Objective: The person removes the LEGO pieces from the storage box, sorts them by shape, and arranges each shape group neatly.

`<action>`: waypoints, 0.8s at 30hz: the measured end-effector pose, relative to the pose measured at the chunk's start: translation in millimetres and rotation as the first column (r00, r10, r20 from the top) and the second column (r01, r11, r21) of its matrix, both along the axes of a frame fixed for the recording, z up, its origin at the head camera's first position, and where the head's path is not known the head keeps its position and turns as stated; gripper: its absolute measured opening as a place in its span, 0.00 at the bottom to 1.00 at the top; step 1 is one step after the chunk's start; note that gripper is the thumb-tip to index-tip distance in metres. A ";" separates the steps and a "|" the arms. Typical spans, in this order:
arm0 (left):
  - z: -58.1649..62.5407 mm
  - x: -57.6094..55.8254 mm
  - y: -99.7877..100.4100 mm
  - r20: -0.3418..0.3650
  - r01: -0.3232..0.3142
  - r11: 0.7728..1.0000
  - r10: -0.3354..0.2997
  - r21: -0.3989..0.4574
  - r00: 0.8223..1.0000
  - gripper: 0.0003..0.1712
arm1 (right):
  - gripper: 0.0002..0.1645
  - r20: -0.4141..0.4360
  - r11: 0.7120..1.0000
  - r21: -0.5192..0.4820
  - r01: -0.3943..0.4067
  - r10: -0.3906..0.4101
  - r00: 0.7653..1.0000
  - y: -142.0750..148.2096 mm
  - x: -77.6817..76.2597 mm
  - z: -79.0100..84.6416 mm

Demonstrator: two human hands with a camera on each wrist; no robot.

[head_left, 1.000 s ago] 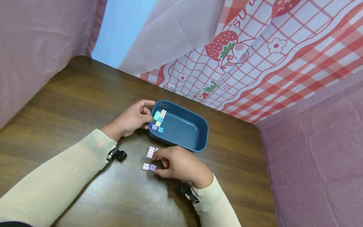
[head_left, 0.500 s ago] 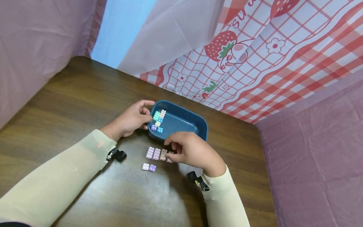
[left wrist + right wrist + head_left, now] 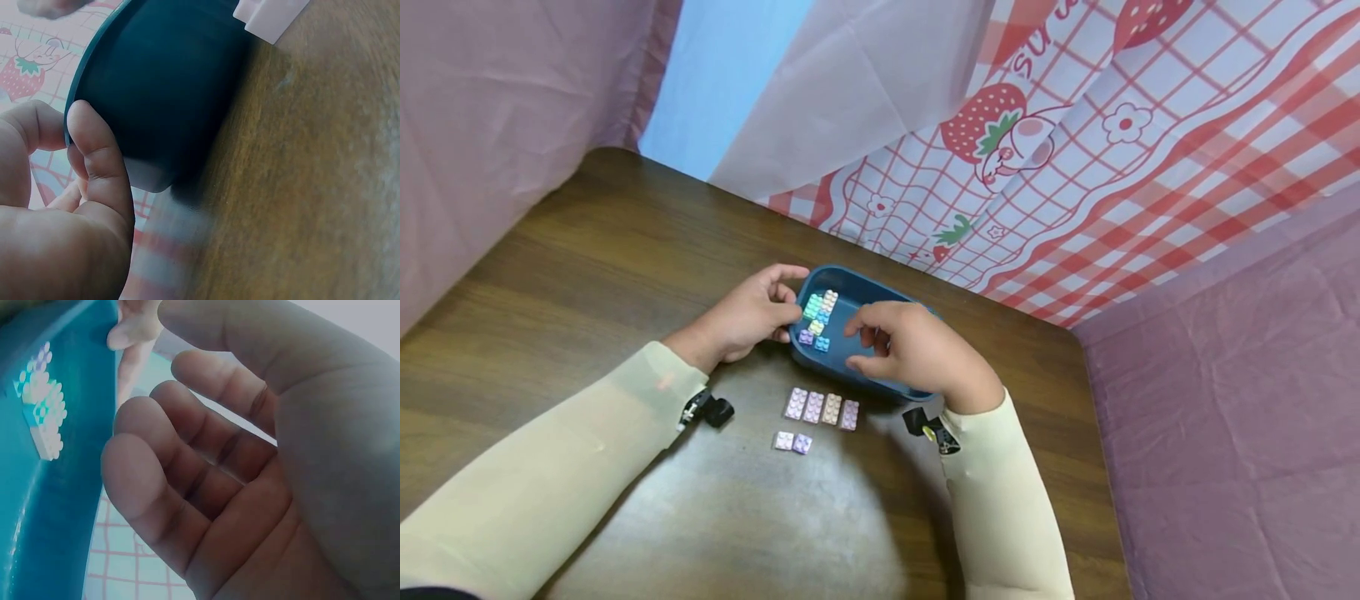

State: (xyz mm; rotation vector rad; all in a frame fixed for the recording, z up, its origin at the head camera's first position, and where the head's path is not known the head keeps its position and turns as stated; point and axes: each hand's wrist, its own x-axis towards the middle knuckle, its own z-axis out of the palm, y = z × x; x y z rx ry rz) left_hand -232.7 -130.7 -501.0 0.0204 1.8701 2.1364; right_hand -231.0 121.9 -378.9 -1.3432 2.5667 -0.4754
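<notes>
A dark blue rectangular tub (image 3: 867,293) stands on the table. My left hand (image 3: 747,315) grips its left end, the thumb (image 3: 100,150) pressed to the outer wall in the left wrist view. Over the tub's right part hovers my right hand (image 3: 917,346), fingers loosely bent and nothing held. Inside the left end lie small studded toy bricks: a green brick (image 3: 812,307), a cream brick (image 3: 830,300), a yellow brick (image 3: 816,327), a purple brick (image 3: 806,337) and blue ones. Several longer pastel bricks (image 3: 813,407) form a row on the table, with a small purple brick (image 3: 802,444) beside a whitish brick (image 3: 783,441) nearer me.
The brown wooden table (image 3: 700,500) carries everything. A strawberry-patterned curtain (image 3: 985,192) hangs just behind the tub, and plain pinkish cloth (image 3: 1225,400) closes off the right side. More cloth (image 3: 512,125) hangs at the left.
My right hand has moved from the brick row up and away, over the tub, uncovering all of the row. The left hand stays on the tub's end.
</notes>
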 end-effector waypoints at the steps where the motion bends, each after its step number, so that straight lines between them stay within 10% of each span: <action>1: 0.0 -0.1 0.1 0.003 -0.004 1.000 0.004 0.000 1.000 0.41 | 0.18 0.007 1.000 0.002 0.002 -0.002 1.000 -1.2 -4.0 -0.4; 24: -2.2 -1.8 -0.5 0.000 0.005 1.000 -0.005 0.020 1.000 0.41 | 0.20 0.353 0.994 0.112 -0.011 -0.029 0.935 -22.2 -77.4 -49.7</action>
